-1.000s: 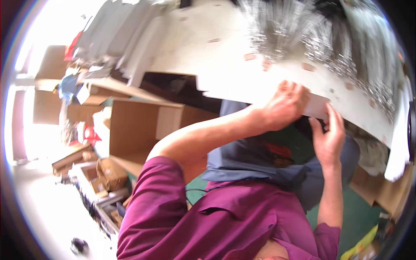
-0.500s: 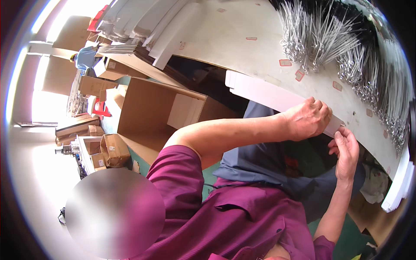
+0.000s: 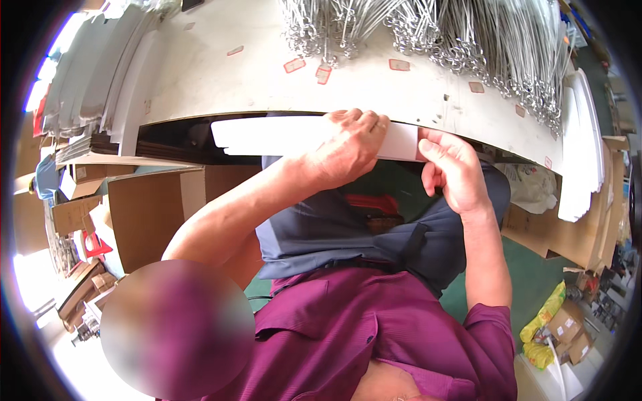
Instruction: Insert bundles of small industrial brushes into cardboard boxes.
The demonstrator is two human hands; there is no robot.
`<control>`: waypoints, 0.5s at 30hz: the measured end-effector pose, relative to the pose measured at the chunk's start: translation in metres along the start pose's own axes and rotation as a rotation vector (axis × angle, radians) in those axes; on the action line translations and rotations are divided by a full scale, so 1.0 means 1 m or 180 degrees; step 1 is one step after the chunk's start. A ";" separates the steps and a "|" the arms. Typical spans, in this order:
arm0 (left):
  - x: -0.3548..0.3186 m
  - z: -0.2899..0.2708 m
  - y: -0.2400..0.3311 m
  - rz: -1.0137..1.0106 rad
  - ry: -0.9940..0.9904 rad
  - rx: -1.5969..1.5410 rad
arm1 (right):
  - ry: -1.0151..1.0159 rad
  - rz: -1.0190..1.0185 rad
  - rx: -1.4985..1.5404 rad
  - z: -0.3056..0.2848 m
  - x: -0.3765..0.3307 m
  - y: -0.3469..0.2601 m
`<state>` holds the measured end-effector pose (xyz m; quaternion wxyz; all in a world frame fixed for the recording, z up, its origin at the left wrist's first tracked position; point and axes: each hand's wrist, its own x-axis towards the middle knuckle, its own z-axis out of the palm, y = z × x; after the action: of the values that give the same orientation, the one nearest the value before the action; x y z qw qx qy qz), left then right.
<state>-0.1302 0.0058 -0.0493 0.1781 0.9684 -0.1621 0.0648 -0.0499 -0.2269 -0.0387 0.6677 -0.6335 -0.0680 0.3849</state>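
Observation:
A long, narrow white carton (image 3: 274,136) lies crosswise above my lap, just in front of the table's near edge. My left hand (image 3: 351,147) is wrapped over its middle, knuckles up. At the carton's right end, the thumb and index finger of my right hand (image 3: 451,167) pinch the edge, while the other fingers curl below. The far side of that end is hidden by the fingers. Beyond, on the white tabletop (image 3: 221,77), lie bundles of thin metal rods with looped ends (image 3: 461,47).
Flat white cartons (image 3: 87,80) are stacked at the table's left, more white cartons (image 3: 580,147) at its right end. A large open cardboard box (image 3: 147,214) stands left of my legs. Yellow bags (image 3: 545,314) and small brown boxes (image 3: 568,324) lie at lower right.
The view has swung right, so the table now runs across the top and the carton looks nearly level. My left hand still grips its middle; my right hand stays at its right end.

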 end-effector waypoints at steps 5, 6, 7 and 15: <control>0.009 -0.013 0.001 -0.0074 -0.0104 -0.0051 | 0.0671 -0.2823 -0.4194 0.014 -0.003 -0.013; 0.012 -0.015 0.004 -0.0076 -0.0188 -0.0152 | 0.0344 -0.2531 -0.3963 0.018 -0.002 -0.009; 0.015 -0.016 0.005 -0.0070 -0.0268 -0.0253 | 0.0114 -0.2680 -0.4287 0.022 0.001 -0.010; 0.015 -0.018 0.006 -0.0138 -0.0222 -0.0338 | -0.0011 -0.2866 -0.4398 0.010 0.012 -0.010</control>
<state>-0.1192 0.0029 -0.0275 0.2248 0.9626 -0.1503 0.0185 -0.0426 -0.2108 -0.0324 0.2177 -0.8130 -0.5380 -0.0473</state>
